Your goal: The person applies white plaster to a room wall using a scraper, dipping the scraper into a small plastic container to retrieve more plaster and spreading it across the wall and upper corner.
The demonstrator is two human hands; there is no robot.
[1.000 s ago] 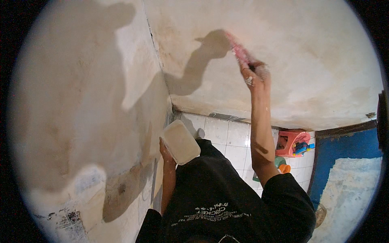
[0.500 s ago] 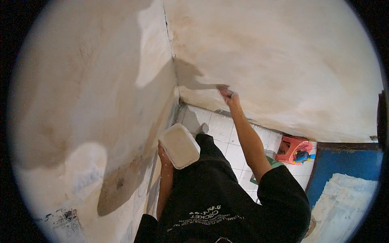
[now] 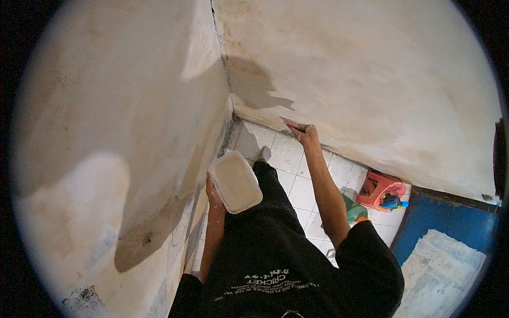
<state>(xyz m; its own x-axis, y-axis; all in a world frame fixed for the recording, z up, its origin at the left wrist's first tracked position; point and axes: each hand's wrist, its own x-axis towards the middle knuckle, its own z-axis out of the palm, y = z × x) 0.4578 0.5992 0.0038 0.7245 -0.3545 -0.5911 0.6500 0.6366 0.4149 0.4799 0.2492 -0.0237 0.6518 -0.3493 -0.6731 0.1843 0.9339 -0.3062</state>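
Note:
My left hand (image 3: 213, 195) holds a white rectangular plastic tub (image 3: 254, 204) from its left side, close to my body. Pale, smooth paste (image 3: 236, 180) lies inside it. At the end of my stretched-out right arm, my right hand (image 3: 307, 134) is closed on a thin, flat putty knife (image 3: 290, 124). The blade points up and left, near the lower part of the right wall (image 3: 360, 79). Whether the blade touches the wall I cannot tell. White smears mark both hands.
A stained left wall (image 3: 106, 106) meets the right one in a dark, cracked corner. On the white tile floor (image 3: 302, 192) stand a red plastic stool (image 3: 375, 186) with a blue item (image 3: 392, 202) beside it and a green object (image 3: 352, 209). A blue surface (image 3: 440, 217) lies at right.
My right hand with the putty knife has shifted slightly lower and right, and its shadow on the wall has changed shape. The view has shifted a little; the tub stays in my left hand.

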